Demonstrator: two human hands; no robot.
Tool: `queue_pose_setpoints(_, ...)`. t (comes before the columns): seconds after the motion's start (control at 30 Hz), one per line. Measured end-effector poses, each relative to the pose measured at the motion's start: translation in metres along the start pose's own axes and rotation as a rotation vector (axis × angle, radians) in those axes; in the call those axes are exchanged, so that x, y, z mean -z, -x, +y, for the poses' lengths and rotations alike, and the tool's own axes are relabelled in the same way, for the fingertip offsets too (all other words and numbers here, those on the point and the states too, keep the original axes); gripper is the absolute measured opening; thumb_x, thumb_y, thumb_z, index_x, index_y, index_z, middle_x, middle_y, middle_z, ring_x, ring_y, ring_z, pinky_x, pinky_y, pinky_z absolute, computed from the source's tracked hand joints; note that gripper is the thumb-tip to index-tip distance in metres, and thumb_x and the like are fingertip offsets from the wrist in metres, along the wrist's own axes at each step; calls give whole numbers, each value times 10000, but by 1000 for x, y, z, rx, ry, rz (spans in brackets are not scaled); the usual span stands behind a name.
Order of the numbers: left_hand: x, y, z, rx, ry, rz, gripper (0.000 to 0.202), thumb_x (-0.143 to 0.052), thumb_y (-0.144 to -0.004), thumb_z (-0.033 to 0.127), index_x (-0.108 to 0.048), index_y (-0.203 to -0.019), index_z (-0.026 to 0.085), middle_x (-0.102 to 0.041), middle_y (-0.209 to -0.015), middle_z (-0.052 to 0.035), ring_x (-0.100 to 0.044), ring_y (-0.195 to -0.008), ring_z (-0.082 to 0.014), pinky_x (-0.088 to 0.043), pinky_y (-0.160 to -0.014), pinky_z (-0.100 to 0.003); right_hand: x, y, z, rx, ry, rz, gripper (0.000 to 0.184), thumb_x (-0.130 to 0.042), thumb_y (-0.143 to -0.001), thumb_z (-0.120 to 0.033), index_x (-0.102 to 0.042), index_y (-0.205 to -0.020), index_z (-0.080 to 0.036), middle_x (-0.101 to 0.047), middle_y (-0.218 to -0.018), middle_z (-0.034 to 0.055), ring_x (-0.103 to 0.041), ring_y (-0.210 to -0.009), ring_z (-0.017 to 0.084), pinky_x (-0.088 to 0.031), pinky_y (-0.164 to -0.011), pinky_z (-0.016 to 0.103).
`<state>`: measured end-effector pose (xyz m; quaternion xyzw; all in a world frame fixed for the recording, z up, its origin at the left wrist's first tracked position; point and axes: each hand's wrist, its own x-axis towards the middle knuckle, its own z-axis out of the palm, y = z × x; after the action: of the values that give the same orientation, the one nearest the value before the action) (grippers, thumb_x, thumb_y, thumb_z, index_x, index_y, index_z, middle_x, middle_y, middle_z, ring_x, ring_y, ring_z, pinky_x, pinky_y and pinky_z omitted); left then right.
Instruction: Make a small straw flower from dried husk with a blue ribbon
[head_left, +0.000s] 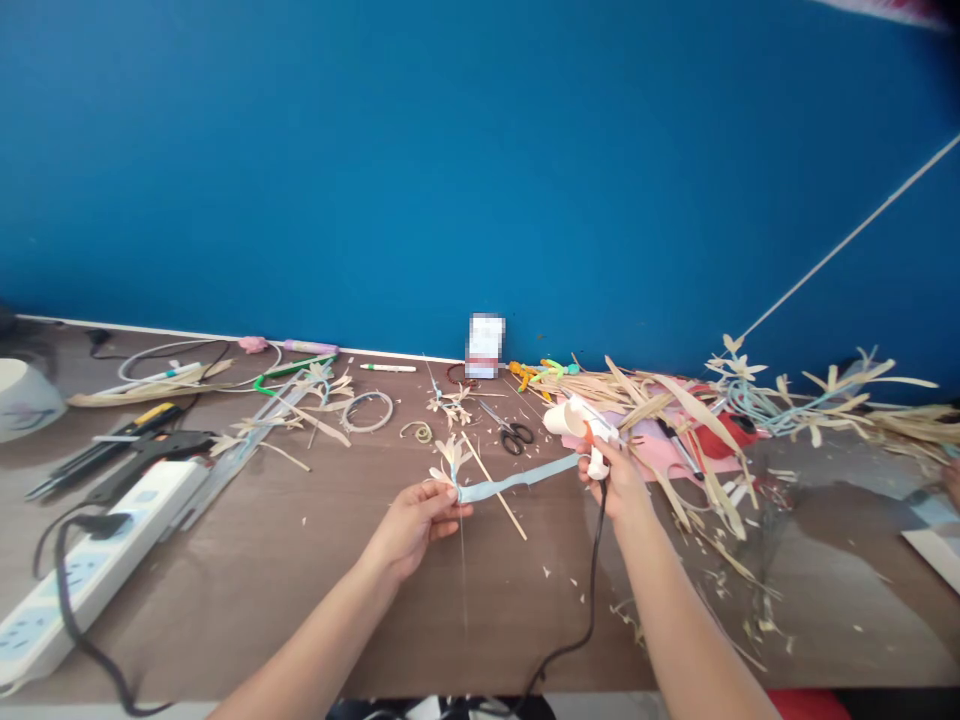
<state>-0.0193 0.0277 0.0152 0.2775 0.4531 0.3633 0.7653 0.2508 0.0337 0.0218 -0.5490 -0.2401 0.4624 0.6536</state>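
Observation:
My left hand (pixel 417 520) pinches a thin wire stem topped with a small straw flower (pixel 452 456). A pale blue ribbon strip (pixel 517 482) runs from that pinch to the right. My right hand (pixel 616 478) is wrapped round a white and orange glue gun (pixel 581 425), and also holds the ribbon's far end. The gun's black cord (pixel 592 590) hangs down toward the table's front edge. Both hands hover just above the brown table (pixel 300 560).
A white power strip (pixel 90 560) with a black plug lies at the left, beside dark tools (pixel 142 440). Black scissors (pixel 511 430), a wooden stick (pixel 495 487), wire rings and straw scraps lie mid-table. A heap of straw (pixel 750 410) over pink sheets fills the right. A blue wall stands behind.

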Motion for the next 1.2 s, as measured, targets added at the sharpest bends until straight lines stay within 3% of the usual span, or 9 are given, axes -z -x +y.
queue_pose_setpoints(0.23,-5,-1,0,4,-8,-12,88,-640,-674,143,-555,-663,125,-649,-621,-34,-647,-606,-130,-475,-460,-152,10,26,6,-42,-64,-9,248,-653,-599,-298,-537,-780,-174,-571,-540,-28,-502,-395,90,-363,-304,169)
queue_pose_setpoints(0.37,-6,-2,0,6,-17,-34,59,-620,-690,129,-561,-681,121,-649,-631,-34,-647,-620,-127,-481,-469,-153,12,38,-4,149,8,125,255,-629,-634,-333,-517,-819,-198,-538,-538,-67,-488,-402,72,-348,-317,154)
queue_pose_setpoints(0.47,-5,-2,-2,2,-18,-32,60,-615,-696,135,-560,-677,120,-650,-628,-34,-647,-623,-124,-481,-475,-150,10,36,-13,232,160,160,197,-602,-659,-337,-491,-741,-196,-507,-516,-71,-479,-392,77,-330,-305,162)
queue_pose_setpoints(0.73,-1,0,-5,18,-2,4,69,-623,-686,130,-556,-673,121,-646,-609,-28,-648,-614,-132,-479,-468,-161,4,26,3,197,288,143,139,-571,-678,-295,-461,-683,-210,-485,-501,-70,-471,-387,95,-338,-309,186)
queue_pose_setpoints(1.0,6,-1,-2,19,-9,16,52,-587,-719,117,-552,-681,120,-653,-635,-41,-648,-630,-129,-484,-478,-157,35,62,18,133,316,224,197,-601,-663,-351,-473,-676,-202,-505,-512,-57,-472,-390,96,-325,-304,189)
queue_pose_setpoints(1.2,-1,-2,-6,35,-21,-17,46,-587,-718,117,-554,-686,120,-651,-634,-40,-649,-633,-131,-481,-474,-153,32,79,19,176,190,267,253,-615,-659,-392,-477,-720,-189,-502,-521,-61,-480,-398,90,-345,-317,184)
